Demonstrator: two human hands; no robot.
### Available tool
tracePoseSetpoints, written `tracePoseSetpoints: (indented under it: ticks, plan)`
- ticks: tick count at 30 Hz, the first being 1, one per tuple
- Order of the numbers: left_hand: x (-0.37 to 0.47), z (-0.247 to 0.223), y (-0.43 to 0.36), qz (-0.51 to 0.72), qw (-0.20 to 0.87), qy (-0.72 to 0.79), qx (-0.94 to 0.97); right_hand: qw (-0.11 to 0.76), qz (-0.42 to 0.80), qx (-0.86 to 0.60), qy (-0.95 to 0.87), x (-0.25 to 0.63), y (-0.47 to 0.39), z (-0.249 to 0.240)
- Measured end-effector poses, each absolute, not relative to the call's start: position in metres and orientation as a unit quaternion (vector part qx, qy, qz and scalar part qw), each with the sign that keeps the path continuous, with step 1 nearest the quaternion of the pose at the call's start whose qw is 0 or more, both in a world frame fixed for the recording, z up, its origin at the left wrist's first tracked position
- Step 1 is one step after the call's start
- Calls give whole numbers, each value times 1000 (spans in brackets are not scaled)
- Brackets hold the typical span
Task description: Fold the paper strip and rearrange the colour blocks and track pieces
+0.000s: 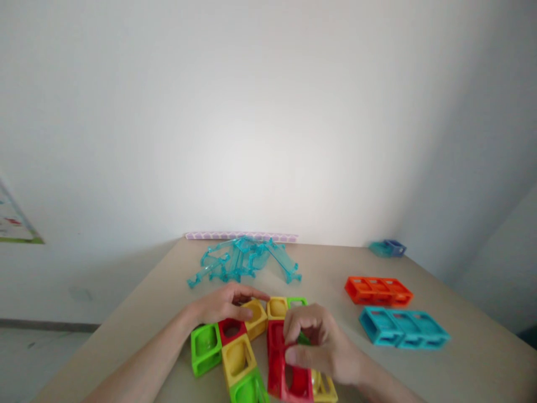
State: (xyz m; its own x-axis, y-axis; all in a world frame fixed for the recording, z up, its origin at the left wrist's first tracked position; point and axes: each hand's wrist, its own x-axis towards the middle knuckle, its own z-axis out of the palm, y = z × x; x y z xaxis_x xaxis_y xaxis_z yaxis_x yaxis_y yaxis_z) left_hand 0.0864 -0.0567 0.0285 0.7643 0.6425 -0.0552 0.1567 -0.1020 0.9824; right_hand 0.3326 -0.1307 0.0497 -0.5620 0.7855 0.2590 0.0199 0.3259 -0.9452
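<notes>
My left hand [226,305] is closed round a yellow cube block [257,324] at the upper end of the left group. That group also has a red block [232,330], a green block [205,348], another yellow block [238,358] and a green one at the bottom edge. My right hand [312,341] has its fingers bent over the red blocks [276,358] of the right group, thumb and fingertips close together on them. A yellow block [277,308] and a green block [297,301] top this group; the hand hides part of it.
Clear blue track pieces [239,260] lie piled at the back, before a purple patterned strip [241,236] by the wall. On the right are an orange block row [378,291] and a teal row [403,327]. Small blue pieces [394,248] sit at the back right.
</notes>
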Motion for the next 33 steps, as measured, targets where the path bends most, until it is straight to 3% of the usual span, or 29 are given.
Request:
tracePoseSetpoints:
  ticks: [3, 7, 13, 18, 23, 33]
  plan:
    - [86, 30, -58, 207, 604, 282, 716, 466, 578, -332, -582, 328, -123, 42]
    - [87, 30, -61, 206, 600, 286, 718, 508, 510, -398, -569, 318, -120, 36]
    - [92, 32, -60, 241, 539, 216, 778, 440, 372, -414, -705, 314, -131, 38]
    - [90, 35, -62, 241, 582, 202, 750, 324, 228, -396, -828, 322, -140, 55]
    - [85, 23, -63, 270, 682, 276, 621, 245, 196, -420, -852, 325, -142, 60]
    - [80, 5, -52, 306, 720, 313, 538, 227, 179, -384, -877, 329, -141, 57]
